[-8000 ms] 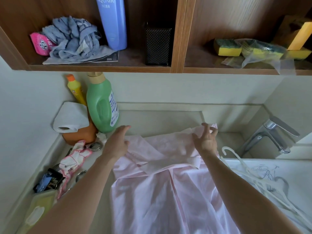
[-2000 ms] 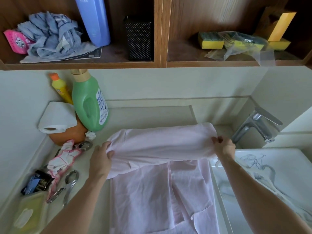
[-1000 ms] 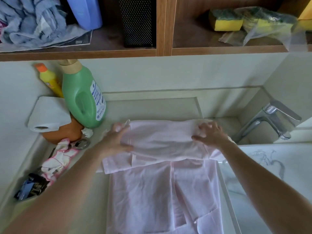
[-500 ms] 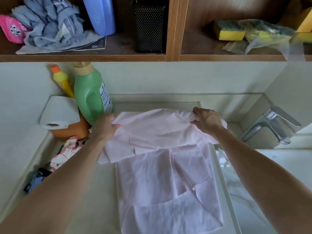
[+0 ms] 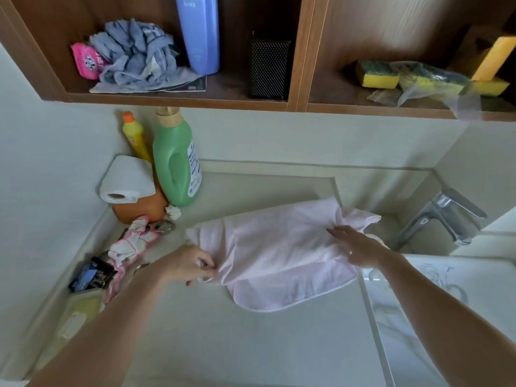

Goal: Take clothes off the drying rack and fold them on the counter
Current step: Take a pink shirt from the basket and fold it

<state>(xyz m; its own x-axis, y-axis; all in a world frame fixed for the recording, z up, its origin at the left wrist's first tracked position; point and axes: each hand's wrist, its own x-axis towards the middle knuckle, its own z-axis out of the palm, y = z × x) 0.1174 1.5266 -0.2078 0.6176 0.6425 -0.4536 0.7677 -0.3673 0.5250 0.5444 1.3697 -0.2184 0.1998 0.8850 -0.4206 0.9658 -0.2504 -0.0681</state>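
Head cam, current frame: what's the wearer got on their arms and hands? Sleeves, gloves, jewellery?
No sleeves, gloves or watch in view; both arms are bare to the frame edge. The left hand has dark-painted fingernails. The right hand shows a small pale glint on one finger, possibly a ring, too small to tell.

**Bottles, sponges and a tap**

A green bottle stands beside a smaller yellow bottle, with a paper roll lying on an orange pot next to them. The shelf above holds a grey cloth, a blue bottle, a black mesh holder and yellow sponges. A tap stands at the right.
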